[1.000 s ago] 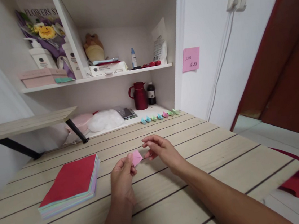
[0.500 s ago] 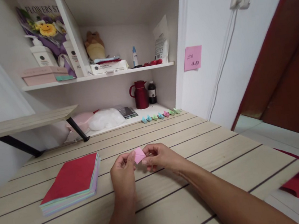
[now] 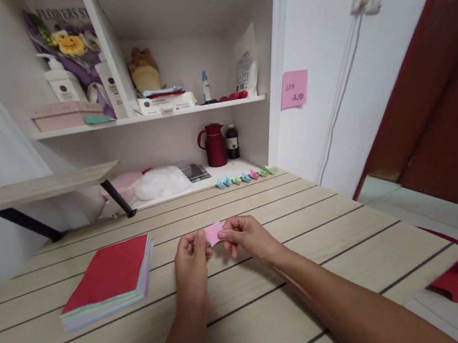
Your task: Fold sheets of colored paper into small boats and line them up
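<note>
A small folded piece of pink paper (image 3: pixel 212 233) is held just above the wooden table (image 3: pixel 270 300), near its middle. My left hand (image 3: pixel 193 267) pinches its left side and my right hand (image 3: pixel 247 237) pinches its right side, fingers closed on it. A stack of coloured paper sheets (image 3: pixel 107 280) with a red sheet on top lies on the table to the left of my hands. A row of several small folded paper pieces (image 3: pixel 244 177) in blue, green and pink stands at the table's far edge.
Behind the table are white shelves with a dark red jug (image 3: pixel 213 146), a dark bottle (image 3: pixel 232 142), a white plastic bag (image 3: pixel 161 182), pump bottles and boxes. A pink sticky note (image 3: pixel 294 89) hangs on the wall. A raised wooden board (image 3: pixel 39 189) juts out at left.
My right hand came down from an open pose above the paper and closed on its right side. Both hands now hold the pink piece together, which has turned slightly.
</note>
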Available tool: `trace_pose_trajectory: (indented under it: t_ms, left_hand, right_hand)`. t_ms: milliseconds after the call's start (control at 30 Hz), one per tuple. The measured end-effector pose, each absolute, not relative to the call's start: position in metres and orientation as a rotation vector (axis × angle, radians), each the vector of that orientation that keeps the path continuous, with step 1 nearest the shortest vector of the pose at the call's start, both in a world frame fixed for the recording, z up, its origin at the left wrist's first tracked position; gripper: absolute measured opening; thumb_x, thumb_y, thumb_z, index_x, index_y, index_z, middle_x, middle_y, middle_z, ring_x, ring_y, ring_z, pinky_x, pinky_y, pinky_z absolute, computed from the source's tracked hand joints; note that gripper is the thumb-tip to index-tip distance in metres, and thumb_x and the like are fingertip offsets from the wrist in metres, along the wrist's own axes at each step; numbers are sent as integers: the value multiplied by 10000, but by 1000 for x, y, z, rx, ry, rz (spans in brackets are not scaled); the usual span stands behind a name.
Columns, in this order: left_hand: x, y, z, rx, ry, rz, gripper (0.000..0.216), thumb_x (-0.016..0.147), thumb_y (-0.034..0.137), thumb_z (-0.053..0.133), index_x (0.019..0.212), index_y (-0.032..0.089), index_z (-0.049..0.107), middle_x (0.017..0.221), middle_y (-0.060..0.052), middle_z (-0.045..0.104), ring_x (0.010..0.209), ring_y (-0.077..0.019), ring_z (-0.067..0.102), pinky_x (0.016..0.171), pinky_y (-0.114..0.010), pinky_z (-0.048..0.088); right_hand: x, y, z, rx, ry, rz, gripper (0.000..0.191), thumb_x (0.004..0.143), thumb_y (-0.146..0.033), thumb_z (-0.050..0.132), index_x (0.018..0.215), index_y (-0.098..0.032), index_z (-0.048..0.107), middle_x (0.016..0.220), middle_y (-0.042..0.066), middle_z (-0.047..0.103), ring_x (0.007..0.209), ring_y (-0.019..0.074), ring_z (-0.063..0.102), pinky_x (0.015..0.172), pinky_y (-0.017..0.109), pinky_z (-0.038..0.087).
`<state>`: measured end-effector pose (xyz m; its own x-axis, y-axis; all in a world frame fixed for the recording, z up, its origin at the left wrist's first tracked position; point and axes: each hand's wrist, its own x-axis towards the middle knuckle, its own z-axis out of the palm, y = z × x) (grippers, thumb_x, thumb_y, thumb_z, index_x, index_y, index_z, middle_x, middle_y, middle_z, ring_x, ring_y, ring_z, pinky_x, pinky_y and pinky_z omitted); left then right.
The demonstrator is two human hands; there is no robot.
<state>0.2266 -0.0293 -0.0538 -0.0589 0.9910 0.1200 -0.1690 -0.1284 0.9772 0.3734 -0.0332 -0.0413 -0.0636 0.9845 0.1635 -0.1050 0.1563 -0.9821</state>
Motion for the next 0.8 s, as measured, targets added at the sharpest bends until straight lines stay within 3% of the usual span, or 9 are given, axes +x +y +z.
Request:
trace_pose_trajectory:
  t_ms: [133,267,400,533,667,800]
  left_hand:
    - [230,-31,-51,1136,983,1369,454,718,560,708,933,166,639,756,10,617,669,-111,530,669,-244,423]
    - [230,-33,-48,1149,953,1344,383,672,488,772,832,152,682,678,25,593,609,-84,467,628,-218,382]
    - [226,-32,-51,1111,952,1338,364,702,482,749,855,154,701,609,48,533,586,-78,420,603,-211,352]
    - [226,-31,-54,1078,938,1321,366,706,474,748,882,156,700,592,53,509,587,-84,414,596,-216,349]
    - [229,-33,-52,1074,907,1289,394,711,473,745,946,161,697,704,23,583,602,-87,433,607,-230,370]
    - [229,-34,-51,1084,907,1283,354,686,450,768,860,147,707,663,25,557,596,-85,408,595,-226,347]
  right_hand:
    - [374,-33,-40,-953,-1216,1111,404,690,-517,762,633,-160,581,506,-22,620,343,79,498,359,188,349]
    - [374,-35,-39,-984,-1217,1085,424,712,-531,740,604,-166,554,443,-43,567,290,61,429,313,174,280]
    - [372,-38,-41,-1022,-1266,1111,411,751,-547,704,652,-170,573,388,-78,485,266,54,360,288,167,221]
    - [370,-40,-43,-1039,-1299,1066,417,789,-562,661,655,-181,553,385,-85,459,277,55,335,290,169,222]
    - [368,-43,-41,-1045,-1353,1026,424,809,-572,631,660,-186,538,391,-84,459,282,56,329,299,177,218]
    - [368,-45,-40,-1030,-1444,983,410,823,-548,635,669,-181,536,389,-89,446,304,51,331,330,173,232]
